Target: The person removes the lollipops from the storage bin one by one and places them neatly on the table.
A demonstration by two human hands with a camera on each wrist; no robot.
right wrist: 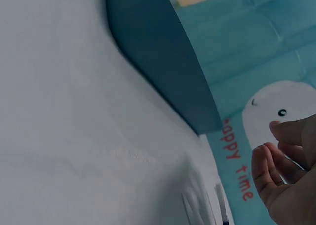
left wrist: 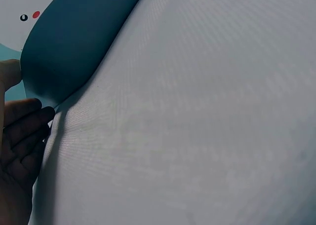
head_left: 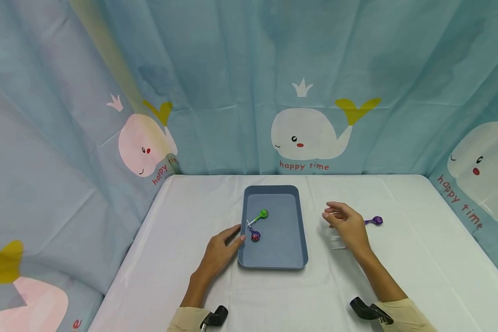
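Note:
A blue-grey rectangular tray (head_left: 280,230) lies on the white-covered table. Inside, toward its left side, are a green-wrapped lollipop (head_left: 263,214) and a purple-wrapped lollipop (head_left: 255,236), their sticks close together. My left hand (head_left: 220,253) holds the tray's left wall, thumb at the rim and fingers along the outside. To the right of the tray, my right hand (head_left: 350,229) hovers over the table, fingers loosely bent with nothing visible in them. Another purple lollipop (head_left: 376,220) shows just beyond that hand. White sticks (head_left: 339,248) lie beneath it, their other ends hidden.
White cloth (head_left: 182,212) covers the table. A blue curtain (head_left: 216,115) printed with whales rises along the back and sides. Each sleeve carries a black wrist mount, one on the left (head_left: 220,315) and one on the right (head_left: 364,309).

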